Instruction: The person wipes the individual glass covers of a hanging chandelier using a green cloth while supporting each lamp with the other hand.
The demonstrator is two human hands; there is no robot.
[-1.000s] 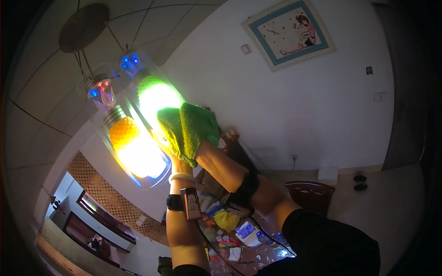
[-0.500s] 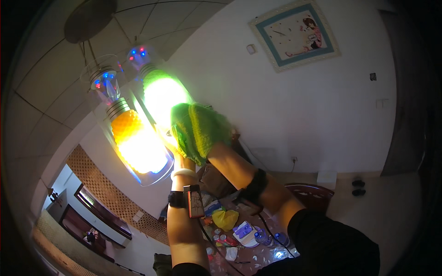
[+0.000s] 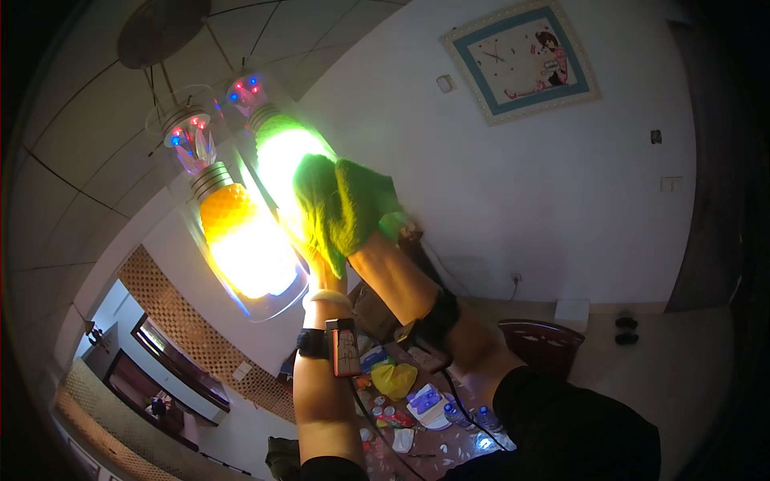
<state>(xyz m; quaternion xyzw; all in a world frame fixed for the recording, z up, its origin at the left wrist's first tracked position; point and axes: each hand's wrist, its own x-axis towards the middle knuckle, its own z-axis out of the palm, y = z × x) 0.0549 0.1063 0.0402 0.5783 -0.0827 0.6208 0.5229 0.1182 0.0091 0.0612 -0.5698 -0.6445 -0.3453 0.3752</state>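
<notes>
A pendant lamp with a clear glass cylinder [image 3: 277, 148] glows green and white in front of me. My right hand [image 3: 367, 250] holds a fuzzy green cloth [image 3: 345, 200] against this glass; the cloth covers its fingers. Beneath the lit cylinder, my left hand [image 3: 317, 260] reaches up close to its lower part, its fingers lost in glare and behind the cloth. A second pendant lamp [image 3: 228, 216], amber and white inside its clear glass, hangs just to the left, with neither hand visibly on it.
Both lamps hang from a round ceiling plate [image 3: 164, 32]. Below my arms, a table [image 3: 437, 461] bears a yellow bag [image 3: 393, 380], bottles [image 3: 485, 418] and cans. A dark chair back [image 3: 541, 345] stands to the right. A framed picture [image 3: 521, 64] hangs on the wall.
My right hand and the green cloth have shifted slightly up and left along the glass. The view has tilted a little, and the small coloured lights atop the lamps have changed.
</notes>
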